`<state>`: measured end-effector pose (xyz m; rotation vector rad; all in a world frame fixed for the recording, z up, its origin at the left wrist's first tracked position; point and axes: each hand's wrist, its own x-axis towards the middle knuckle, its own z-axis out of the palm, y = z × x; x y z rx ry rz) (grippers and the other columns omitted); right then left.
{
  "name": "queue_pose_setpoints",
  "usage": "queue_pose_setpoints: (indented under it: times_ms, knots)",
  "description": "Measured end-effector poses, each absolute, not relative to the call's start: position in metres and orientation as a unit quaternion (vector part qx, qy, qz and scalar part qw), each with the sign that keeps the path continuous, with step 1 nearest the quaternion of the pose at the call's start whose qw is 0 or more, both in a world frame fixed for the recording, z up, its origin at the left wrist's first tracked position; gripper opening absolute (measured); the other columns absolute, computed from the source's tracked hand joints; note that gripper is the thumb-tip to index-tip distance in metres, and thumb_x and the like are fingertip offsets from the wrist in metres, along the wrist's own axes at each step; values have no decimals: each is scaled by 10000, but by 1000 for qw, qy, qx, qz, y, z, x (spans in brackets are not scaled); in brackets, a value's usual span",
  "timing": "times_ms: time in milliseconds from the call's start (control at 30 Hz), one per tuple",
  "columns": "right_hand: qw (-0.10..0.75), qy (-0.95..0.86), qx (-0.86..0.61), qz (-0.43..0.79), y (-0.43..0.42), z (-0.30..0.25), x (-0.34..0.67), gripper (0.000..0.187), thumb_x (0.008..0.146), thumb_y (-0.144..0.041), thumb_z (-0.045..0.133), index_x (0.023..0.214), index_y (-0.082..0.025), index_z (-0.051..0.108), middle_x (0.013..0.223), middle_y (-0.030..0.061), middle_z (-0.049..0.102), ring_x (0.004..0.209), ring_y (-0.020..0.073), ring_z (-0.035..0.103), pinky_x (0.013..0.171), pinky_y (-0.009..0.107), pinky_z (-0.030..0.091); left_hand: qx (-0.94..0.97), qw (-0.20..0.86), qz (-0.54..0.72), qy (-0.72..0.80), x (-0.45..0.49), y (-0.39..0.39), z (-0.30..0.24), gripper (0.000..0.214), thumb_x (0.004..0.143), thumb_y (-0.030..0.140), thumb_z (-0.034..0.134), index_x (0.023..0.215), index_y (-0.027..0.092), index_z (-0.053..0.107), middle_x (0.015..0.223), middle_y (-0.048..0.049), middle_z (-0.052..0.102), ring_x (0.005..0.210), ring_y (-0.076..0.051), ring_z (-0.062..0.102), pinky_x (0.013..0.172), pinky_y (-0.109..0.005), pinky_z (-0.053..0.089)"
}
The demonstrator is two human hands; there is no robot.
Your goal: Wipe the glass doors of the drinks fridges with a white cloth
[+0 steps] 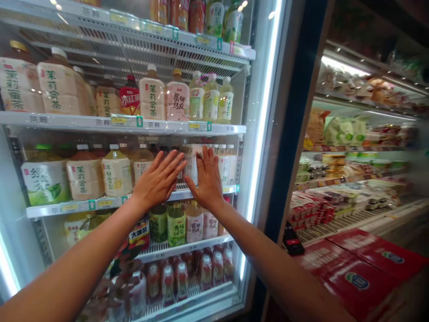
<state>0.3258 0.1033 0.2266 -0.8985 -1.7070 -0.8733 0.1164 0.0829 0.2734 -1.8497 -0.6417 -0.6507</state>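
Note:
Both arms reach forward to a lit drinks fridge, whose front shows faint reflections like those of a glass door. My left hand (159, 176) is raised with its fingers stretched out flat, in front of the middle shelf. Close beside it, my right hand (208, 179) is also flat, thumb apart, pointing up. A small white patch shows at its fingertips; I cannot tell what it is. Whether the palms touch the glass is not clear. Behind the hands stand white-labelled tea bottles (227, 167), partly hidden. A lemon-coloured drink bottle (115, 172) stands left of them.
More bottles fill the fridge shelves (174, 125) above and below. A bright light strip (261, 120) and a dark frame (291, 134) run along the right. Beyond are an open chilled display (351, 188) and red boxes (365, 268) at the lower right.

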Motion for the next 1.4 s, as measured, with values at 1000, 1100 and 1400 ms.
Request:
queue_pose_setpoints:
  times_ms: [1000, 1100, 1400]
  knots:
    - [486, -714, -385, -325, 89, 238, 309, 796, 1043, -354, 427, 1649, -231, -74, 1741, 96, -24, 1602, 300, -54, 1282, 641, 156, -746, 455, -363, -322, 119, 74, 212, 791, 1000, 231, 462, 1636, 195, -6, 1672, -84, 259, 1587, -257, 86, 1318, -544, 105]
    - [450, -747, -376, -314, 77, 166, 305, 857, 1030, -346, 461, 1641, -233, -129, 1737, 86, -58, 1601, 309, -44, 1273, 648, 197, -744, 462, -361, -319, 119, 74, 212, 788, 1003, 241, 459, 1635, 184, -9, 1672, -89, 250, 1585, -260, 87, 1320, -535, 98]
    - [495, -706, -385, -330, 96, 269, 303, 773, 1047, -341, 408, 1652, -214, -56, 1741, 103, 18, 1602, 287, -48, 1289, 618, 142, -752, 444, -366, -323, 119, 75, 212, 794, 996, 220, 452, 1632, 212, -23, 1672, -81, 236, 1581, -265, 103, 1316, -565, 118]
